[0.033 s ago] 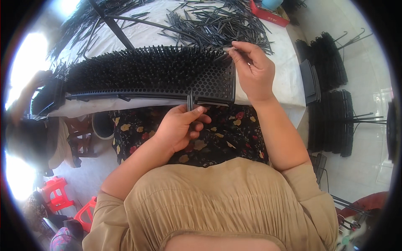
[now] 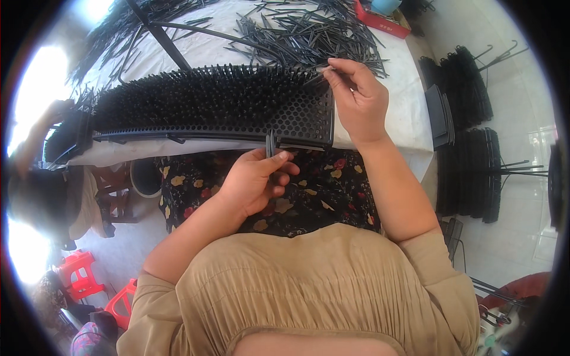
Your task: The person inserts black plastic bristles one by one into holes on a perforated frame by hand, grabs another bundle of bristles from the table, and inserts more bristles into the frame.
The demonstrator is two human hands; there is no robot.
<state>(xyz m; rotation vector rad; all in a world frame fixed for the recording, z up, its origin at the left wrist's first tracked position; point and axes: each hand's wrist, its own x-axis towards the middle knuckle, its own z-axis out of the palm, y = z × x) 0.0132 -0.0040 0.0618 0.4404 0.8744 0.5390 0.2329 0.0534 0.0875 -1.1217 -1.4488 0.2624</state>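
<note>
A long black perforated panel (image 2: 297,121) lies along the near edge of a white-covered table (image 2: 404,101). Most of it is packed with upright black pins (image 2: 202,95). My right hand (image 2: 356,101) is at the panel's far right corner and pinches one thin black pin between thumb and fingers. Below the table edge, over a flowered cloth, my left hand (image 2: 255,184) is closed around a small bundle of black pins (image 2: 270,145) that stick up against the panel's front edge. A heap of loose black pins (image 2: 297,29) covers the table behind the panel.
Stacks of black panels (image 2: 469,83) stand on the tiled floor to the right, with another stack (image 2: 475,178) nearer. A red tray (image 2: 380,21) sits at the table's far side. Another person (image 2: 41,184) sits at the left. Red stools (image 2: 77,273) stand at the lower left.
</note>
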